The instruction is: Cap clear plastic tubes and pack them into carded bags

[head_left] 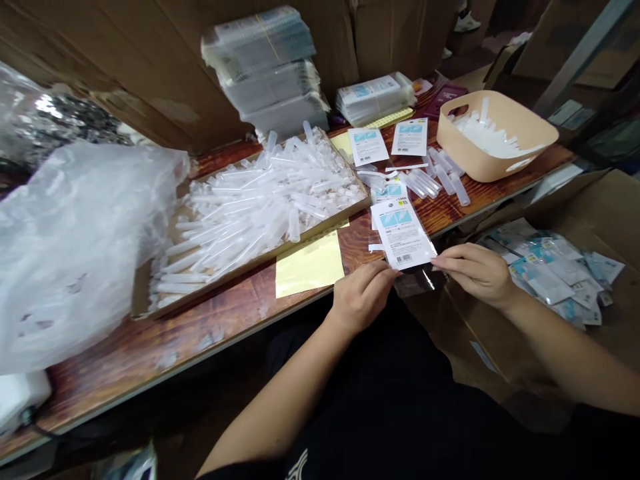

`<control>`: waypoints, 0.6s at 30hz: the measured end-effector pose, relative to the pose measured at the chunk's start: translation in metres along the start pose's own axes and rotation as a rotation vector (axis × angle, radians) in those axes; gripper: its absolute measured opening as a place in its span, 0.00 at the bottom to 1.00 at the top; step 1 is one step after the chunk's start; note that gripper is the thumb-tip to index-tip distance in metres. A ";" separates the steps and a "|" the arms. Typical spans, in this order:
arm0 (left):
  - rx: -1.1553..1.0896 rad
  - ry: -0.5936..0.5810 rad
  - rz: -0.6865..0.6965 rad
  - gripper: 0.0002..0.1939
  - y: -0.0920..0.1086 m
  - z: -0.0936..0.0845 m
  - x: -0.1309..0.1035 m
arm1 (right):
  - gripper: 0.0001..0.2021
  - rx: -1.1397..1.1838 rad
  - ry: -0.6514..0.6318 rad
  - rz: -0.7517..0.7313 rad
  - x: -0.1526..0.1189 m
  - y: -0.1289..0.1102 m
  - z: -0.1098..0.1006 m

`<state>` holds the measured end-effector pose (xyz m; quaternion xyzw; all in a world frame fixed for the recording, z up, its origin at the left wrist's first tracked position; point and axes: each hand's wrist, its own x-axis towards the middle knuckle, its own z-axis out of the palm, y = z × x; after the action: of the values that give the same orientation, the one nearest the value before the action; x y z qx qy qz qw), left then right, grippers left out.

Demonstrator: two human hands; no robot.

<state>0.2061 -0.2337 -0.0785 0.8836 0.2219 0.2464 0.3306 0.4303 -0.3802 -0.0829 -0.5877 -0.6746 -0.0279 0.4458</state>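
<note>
A white printed card in a clear packet (pixel 404 233) is held at the table's front edge. My left hand (pixel 364 293) pinches its lower left corner, and my right hand (pixel 475 270) pinches the lower right one. Another printed card (pixel 390 191) lies partly hidden behind it. Two more cards (pixel 368 146) (pixel 409 137) lie farther back. Several translucent plastic tubes (pixel 423 182) rest on the table beside them. A shallow cardboard tray (pixel 250 257) heaped with such tubes stands to the left.
A beige basket (pixel 493 163) with white pieces is at the right. Below it a cardboard box (pixel 617 220) holds filled packets. Stacked bundles (pixel 270 73) stand behind the tray. A yellow sheet (pixel 310 265) and a large plastic bag (pixel 75 247) are on the left.
</note>
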 end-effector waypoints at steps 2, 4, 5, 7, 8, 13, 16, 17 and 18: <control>-0.060 -0.023 -0.009 0.07 -0.001 -0.002 0.000 | 0.11 0.062 0.045 0.064 0.002 -0.001 0.005; -0.102 -0.011 -0.012 0.07 -0.001 -0.005 0.000 | 0.10 0.145 0.096 0.138 0.006 -0.003 0.007; -0.110 -0.002 -0.006 0.07 -0.001 -0.007 0.000 | 0.10 0.188 0.119 0.173 0.008 -0.004 0.008; -0.100 0.011 0.017 0.07 0.001 -0.010 0.001 | 0.08 0.263 0.155 0.242 0.010 -0.005 0.009; -0.090 0.017 0.036 0.08 0.003 -0.012 0.001 | 0.08 0.297 0.163 0.274 0.011 -0.005 0.009; -0.181 0.114 0.095 0.04 0.016 -0.013 -0.001 | 0.04 0.420 0.109 0.399 0.012 -0.002 0.006; -0.372 0.123 -0.121 0.05 0.024 -0.010 -0.006 | 0.05 0.458 0.076 0.457 0.010 -0.001 0.009; -0.445 0.108 -0.232 0.06 0.026 -0.009 -0.007 | 0.06 0.462 0.079 0.457 0.009 -0.001 0.012; -0.521 0.084 -0.343 0.07 0.028 -0.008 -0.008 | 0.07 0.461 0.086 0.453 0.009 -0.001 0.014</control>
<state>0.2015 -0.2533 -0.0557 0.7079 0.3106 0.2721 0.5730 0.4224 -0.3659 -0.0853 -0.6047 -0.4960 0.2008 0.5900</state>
